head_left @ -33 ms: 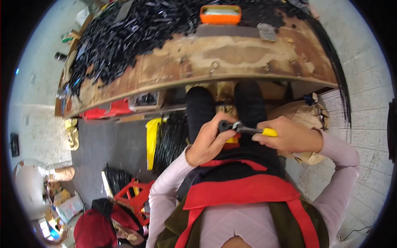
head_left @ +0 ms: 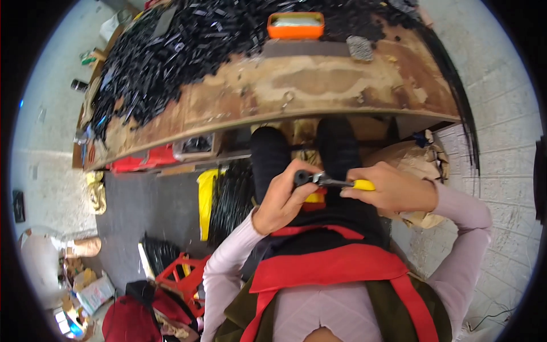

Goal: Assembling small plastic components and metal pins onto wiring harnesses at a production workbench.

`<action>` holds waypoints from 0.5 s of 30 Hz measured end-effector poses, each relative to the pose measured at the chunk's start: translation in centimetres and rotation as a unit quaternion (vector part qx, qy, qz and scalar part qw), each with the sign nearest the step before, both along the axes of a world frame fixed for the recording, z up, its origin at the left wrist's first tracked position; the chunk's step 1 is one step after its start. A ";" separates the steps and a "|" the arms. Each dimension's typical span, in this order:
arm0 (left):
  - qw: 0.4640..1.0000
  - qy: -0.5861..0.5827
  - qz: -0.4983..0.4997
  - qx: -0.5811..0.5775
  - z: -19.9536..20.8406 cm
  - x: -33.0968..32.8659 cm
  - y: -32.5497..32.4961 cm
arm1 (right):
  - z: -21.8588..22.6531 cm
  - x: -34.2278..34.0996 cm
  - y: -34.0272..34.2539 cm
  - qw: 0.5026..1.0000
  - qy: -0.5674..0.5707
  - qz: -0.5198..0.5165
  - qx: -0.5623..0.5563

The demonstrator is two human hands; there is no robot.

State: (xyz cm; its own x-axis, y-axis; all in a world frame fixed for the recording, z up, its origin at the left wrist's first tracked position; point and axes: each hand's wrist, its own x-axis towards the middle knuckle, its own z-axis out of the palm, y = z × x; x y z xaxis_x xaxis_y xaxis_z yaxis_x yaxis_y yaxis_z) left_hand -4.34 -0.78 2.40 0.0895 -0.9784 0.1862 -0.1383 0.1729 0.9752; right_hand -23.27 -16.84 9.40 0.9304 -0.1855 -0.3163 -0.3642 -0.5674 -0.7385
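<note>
Above my lap, my left hand (head_left: 280, 199) is closed around a short black tubular part (head_left: 301, 178), its round hollow end facing up between thumb and fingers. My right hand (head_left: 390, 188) grips the yellow handle of a metal hand tool (head_left: 342, 183) that looks like pliers. The tool's metal head meets the black part at my left fingertips; the exact contact is too small to tell. A yellow and red piece (head_left: 314, 198) shows just below the head, and I cannot tell whether it belongs to the tool.
Ahead stands a wooden workbench (head_left: 228, 94) with a large heap of black parts (head_left: 154, 71), an orange container (head_left: 296, 25) and a grey rough block (head_left: 359, 49). Long black strips (head_left: 464, 102) hang over its right end. Left of my legs lie black strip bundles (head_left: 231, 196) and a red crate (head_left: 185, 279).
The whole view has shifted slightly, with the bench a little lower and further left in the picture. Both hands keep the same grips, with no clear change in the part or tool.
</note>
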 end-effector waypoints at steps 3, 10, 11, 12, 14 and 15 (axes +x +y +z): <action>0.990 0.039 0.134 0.008 -0.1 1.5 -2.5 | -4.0 0.2 -4.7 0.949 -0.236 -0.010 -0.208; 0.986 0.114 0.111 0.040 -0.6 1.9 -7.4 | -6.9 3.3 -21.6 0.891 -0.177 -0.192 -0.371; 0.990 0.094 0.096 0.040 -1.1 1.9 -8.1 | -6.9 3.9 -23.0 0.891 -0.175 -0.193 -0.373; 0.993 0.074 0.083 0.042 -1.7 1.9 -8.7 | -7.1 4.7 -24.0 0.886 -0.179 -0.177 -0.389; 0.992 0.091 0.074 0.051 -2.3 1.8 -9.7 | -7.6 5.9 -25.0 0.883 -0.178 -0.162 -0.403; 0.991 0.094 0.073 0.055 -2.4 1.8 -10.1 | -7.9 6.6 -25.2 0.887 -0.159 -0.152 -0.407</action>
State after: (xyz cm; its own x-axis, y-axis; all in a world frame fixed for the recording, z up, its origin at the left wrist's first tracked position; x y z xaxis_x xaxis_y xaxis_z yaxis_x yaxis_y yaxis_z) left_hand -2.50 -10.89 -0.04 0.2548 -0.9659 0.0455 0.0325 0.0556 0.9979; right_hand -16.66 -42.09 1.48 0.8166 -0.4890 0.3067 -0.4384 -0.8710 -0.2216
